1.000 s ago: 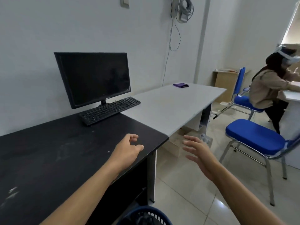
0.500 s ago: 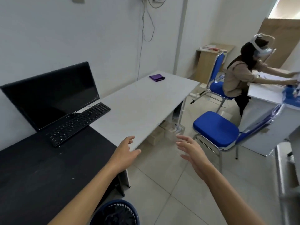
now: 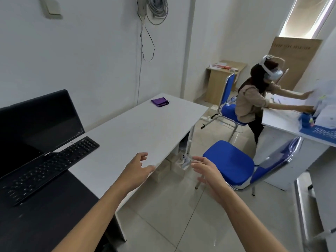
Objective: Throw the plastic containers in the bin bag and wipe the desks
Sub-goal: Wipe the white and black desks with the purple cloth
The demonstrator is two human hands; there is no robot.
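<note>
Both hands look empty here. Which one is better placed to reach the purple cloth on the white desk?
Probably the left hand: it hovers open over the white desk, while the right hand hangs over the floor.

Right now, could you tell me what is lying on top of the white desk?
On the white desk lies a folded purple cloth near its far end. The keyboard overlaps its near-left corner; what lies behind the monitor is covered.

Keyboard before monitor, left of pouch on desk; chair right
</note>
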